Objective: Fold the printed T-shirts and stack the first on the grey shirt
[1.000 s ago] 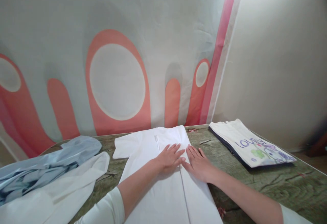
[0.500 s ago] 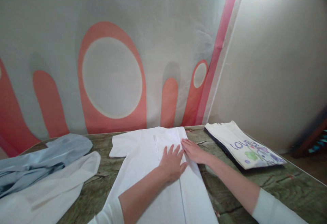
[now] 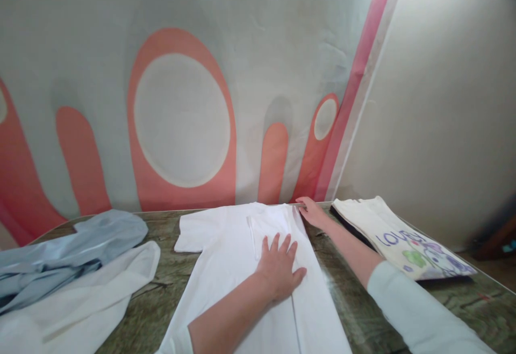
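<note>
A white short-sleeved shirt (image 3: 229, 278) lies spread on the table, its left sleeve stretched out and its right side folded inward in a long strip. My left hand (image 3: 279, 269) rests flat on the shirt with fingers spread, over the inner edge of the folded strip. At the shirt's top right corner, by the table's far edge, is my right hand (image 3: 313, 214). Its fingers reach out towards the corner, thumb a little apart from them, and I see nothing held in them.
On the left lie a loose blue-grey garment (image 3: 115, 233) and a loose white garment (image 3: 100, 295). A folded white cloth item with printed lettering (image 3: 387, 219) lies on a dark one at the right. The wood-patterned table (image 3: 169, 284) ends at a wall with orange shapes.
My right hand has moved away from the folded strip, up to the shirt's far right corner. My left hand stays flat on the shirt. The view has shifted slightly.
</note>
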`<act>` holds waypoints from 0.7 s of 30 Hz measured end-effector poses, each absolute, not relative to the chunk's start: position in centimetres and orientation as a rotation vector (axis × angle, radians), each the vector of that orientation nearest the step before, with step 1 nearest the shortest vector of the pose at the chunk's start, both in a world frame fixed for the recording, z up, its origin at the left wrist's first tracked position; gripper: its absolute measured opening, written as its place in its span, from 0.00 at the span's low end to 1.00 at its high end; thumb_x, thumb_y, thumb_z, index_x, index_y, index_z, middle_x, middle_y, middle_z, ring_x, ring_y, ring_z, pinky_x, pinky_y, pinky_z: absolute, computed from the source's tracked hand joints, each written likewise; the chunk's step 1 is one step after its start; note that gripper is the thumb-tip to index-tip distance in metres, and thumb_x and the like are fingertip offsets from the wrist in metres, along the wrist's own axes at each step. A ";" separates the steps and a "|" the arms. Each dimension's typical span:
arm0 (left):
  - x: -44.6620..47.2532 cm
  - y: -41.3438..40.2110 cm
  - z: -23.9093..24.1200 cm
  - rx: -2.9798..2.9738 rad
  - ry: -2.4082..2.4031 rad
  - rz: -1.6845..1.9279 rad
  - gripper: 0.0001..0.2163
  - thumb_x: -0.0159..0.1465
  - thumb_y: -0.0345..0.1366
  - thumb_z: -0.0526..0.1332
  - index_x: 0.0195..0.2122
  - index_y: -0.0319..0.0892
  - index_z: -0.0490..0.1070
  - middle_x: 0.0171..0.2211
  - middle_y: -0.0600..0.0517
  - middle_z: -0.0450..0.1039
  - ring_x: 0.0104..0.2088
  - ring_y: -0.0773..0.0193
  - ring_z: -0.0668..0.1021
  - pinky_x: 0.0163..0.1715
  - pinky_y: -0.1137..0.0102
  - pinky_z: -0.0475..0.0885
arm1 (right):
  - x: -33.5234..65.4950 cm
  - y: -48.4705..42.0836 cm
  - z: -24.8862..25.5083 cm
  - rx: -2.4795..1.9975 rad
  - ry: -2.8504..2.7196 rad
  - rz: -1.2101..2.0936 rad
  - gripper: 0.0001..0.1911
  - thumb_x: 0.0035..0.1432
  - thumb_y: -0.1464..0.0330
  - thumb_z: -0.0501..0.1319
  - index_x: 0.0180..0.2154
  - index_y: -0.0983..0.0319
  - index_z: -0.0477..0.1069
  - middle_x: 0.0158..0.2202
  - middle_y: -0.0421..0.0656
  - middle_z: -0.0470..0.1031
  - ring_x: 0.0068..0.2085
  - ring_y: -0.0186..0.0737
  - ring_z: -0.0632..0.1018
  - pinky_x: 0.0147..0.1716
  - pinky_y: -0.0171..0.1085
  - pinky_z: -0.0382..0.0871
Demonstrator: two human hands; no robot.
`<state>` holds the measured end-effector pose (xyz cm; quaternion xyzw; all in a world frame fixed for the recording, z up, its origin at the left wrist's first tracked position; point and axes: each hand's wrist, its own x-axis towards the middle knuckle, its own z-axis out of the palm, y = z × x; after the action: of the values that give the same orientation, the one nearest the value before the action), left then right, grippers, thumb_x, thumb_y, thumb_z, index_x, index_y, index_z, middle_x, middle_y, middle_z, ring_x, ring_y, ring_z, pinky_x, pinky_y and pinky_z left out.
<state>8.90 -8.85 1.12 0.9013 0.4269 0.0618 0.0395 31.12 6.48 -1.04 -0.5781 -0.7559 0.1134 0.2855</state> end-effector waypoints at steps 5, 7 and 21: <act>8.9 -9.0 1.3 2.760 1.315 0.193 0.32 0.64 0.56 0.36 0.64 0.44 0.48 0.65 0.48 0.42 0.63 0.44 0.46 0.57 0.44 0.40 | 31.6 10.3 -0.3 -1.504 -1.940 0.522 0.15 0.50 0.79 0.54 0.40 0.65 0.72 0.39 0.47 0.76 0.39 0.38 0.75 0.42 0.37 0.68; 8.9 -9.0 1.3 2.764 1.314 0.201 0.31 0.64 0.55 0.36 0.63 0.44 0.48 0.65 0.48 0.42 0.63 0.44 0.46 0.57 0.44 0.41 | 31.3 11.3 -0.3 -1.483 -1.940 0.627 0.16 0.49 0.79 0.55 0.40 0.65 0.72 0.36 0.45 0.76 0.35 0.35 0.75 0.36 0.33 0.69; 8.9 -9.1 1.6 2.739 1.318 0.154 0.32 0.63 0.56 0.36 0.64 0.45 0.47 0.65 0.49 0.41 0.63 0.43 0.45 0.57 0.43 0.40 | 31.0 12.3 -0.6 -1.532 -2.158 0.700 0.11 0.50 0.63 0.59 0.31 0.64 0.74 0.27 0.40 0.75 0.26 0.33 0.71 0.26 0.31 0.63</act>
<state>8.92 -9.11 1.60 0.8989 0.4325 0.0505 0.0491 31.02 12.31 -0.59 -0.5483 -0.7723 0.2505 0.2004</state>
